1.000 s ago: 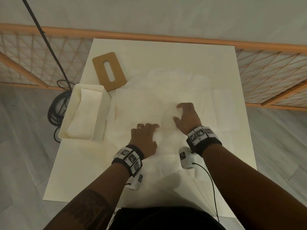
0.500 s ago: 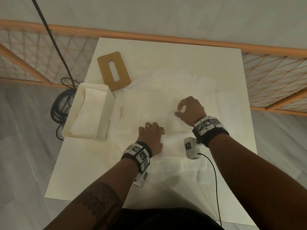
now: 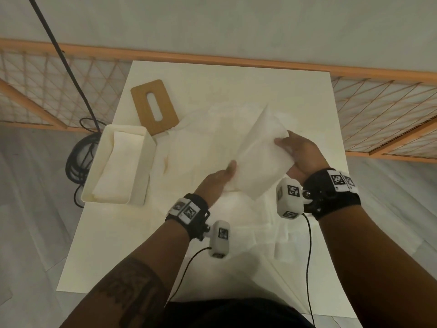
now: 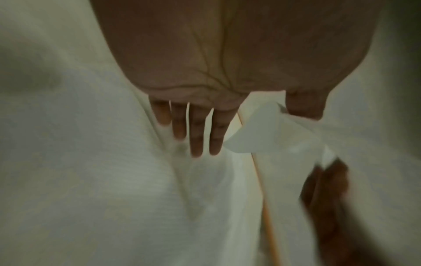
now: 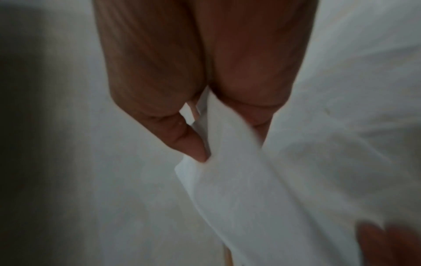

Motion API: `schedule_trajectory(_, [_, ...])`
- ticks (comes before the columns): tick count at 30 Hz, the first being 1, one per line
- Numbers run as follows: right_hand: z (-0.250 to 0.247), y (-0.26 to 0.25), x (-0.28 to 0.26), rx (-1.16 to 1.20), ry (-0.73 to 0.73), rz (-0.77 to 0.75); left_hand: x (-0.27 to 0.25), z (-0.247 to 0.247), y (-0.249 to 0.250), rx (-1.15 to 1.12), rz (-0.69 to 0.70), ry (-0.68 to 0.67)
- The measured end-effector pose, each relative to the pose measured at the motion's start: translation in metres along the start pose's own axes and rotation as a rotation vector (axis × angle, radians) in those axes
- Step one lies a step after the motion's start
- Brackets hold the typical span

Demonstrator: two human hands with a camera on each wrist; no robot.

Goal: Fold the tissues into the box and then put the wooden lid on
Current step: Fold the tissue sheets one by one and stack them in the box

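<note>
Both hands hold a white tissue (image 3: 257, 157) up off the table. My left hand (image 3: 224, 176) pinches its near-left edge under the thumb, the other fingers straight (image 4: 196, 136). My right hand (image 3: 288, 147) grips its right edge; the right wrist view shows the tissue (image 5: 250, 180) pinched between thumb and fingers. A white open box (image 3: 144, 143) stands at the left with folded tissues inside. The wooden lid (image 3: 144, 102), with a slot in it, lies flat behind the box. More tissues (image 3: 208, 143) lie spread over the table.
The white table (image 3: 106, 245) ends near my body and at both sides. An orange wooden lattice barrier (image 3: 378, 102) runs behind and beside it. A coiled black cable (image 3: 78, 157) lies on the floor left of the box.
Both hands were pressing on tissues lying on the table. Now they have taken hold of one tissue and lifted it, the right hand moving up and to the right.
</note>
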State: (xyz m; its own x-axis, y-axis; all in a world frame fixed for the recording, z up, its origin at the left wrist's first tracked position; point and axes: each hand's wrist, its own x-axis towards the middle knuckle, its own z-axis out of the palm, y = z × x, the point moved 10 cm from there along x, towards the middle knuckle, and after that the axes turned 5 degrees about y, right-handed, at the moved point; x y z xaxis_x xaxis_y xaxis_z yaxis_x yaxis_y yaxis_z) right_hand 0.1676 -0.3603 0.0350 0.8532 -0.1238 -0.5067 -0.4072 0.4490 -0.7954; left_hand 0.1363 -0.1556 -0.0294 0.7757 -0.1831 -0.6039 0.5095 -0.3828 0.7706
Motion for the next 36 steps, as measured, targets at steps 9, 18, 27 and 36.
schedule_trajectory(9, [0.017, 0.028, -0.026, -0.059, -0.193, 0.077, -0.012, -0.044, 0.038, -0.691, 0.105, 0.028])
schedule_trajectory(18, [0.024, 0.045, -0.028, -0.367, -0.286, 0.150, -0.016, -0.092, 0.041, 0.057, 0.157, -0.096])
schedule_trajectory(27, [0.005, 0.061, -0.019, -0.311, -0.155, 0.148, -0.016, -0.087, 0.013, -0.398, 0.014, -0.218])
schedule_trajectory(36, [-0.006, 0.058, -0.020, -0.478, -0.107, 0.073, -0.016, -0.089, 0.005, -0.291, 0.092, -0.014])
